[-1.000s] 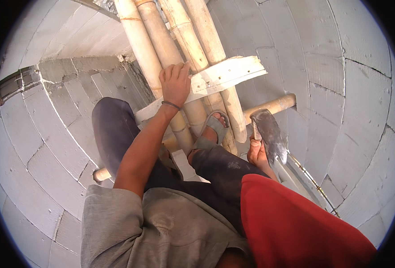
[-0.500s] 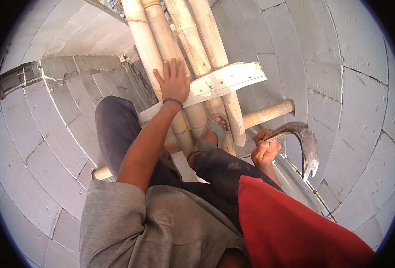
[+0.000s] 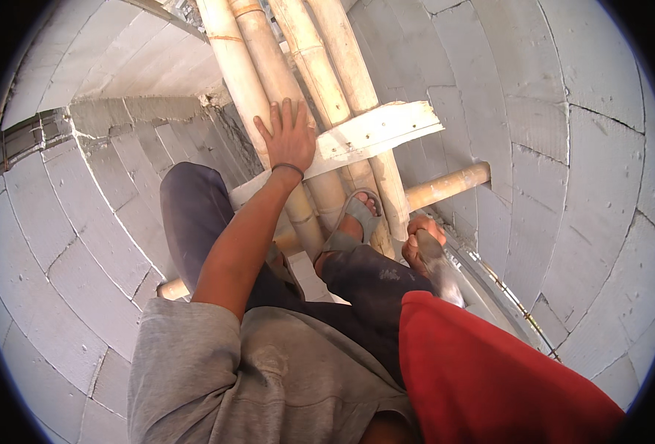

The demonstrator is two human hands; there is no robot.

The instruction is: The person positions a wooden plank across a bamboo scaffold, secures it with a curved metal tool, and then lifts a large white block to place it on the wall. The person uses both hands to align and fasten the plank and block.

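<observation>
Several bamboo poles [image 3: 309, 55] run lengthwise side by side, with a pale wooden plank [image 3: 375, 135] across them. My left hand [image 3: 292, 140] lies flat with fingers spread on the poles, its palm next to the plank's edge. Low on the right, beside the end of one pole, my right hand [image 3: 421, 240] is closed around a crowbar [image 3: 444, 272]. The crowbar's curved claw end is smeared by motion, close to my right knee. How far the rest of its shaft runs cannot be made out.
My sandalled foot [image 3: 361, 211] rests on the poles below the plank. A bamboo crosspiece [image 3: 449, 186] runs underneath into the right wall. Grey block walls [image 3: 527, 111] close in on both sides. A thin rod [image 3: 509, 292] lies along the right side, below me.
My right hand has turned and shifted slightly up and left, swinging the crowbar's claw from out on the right down toward my knee. My left hand stays on the poles.
</observation>
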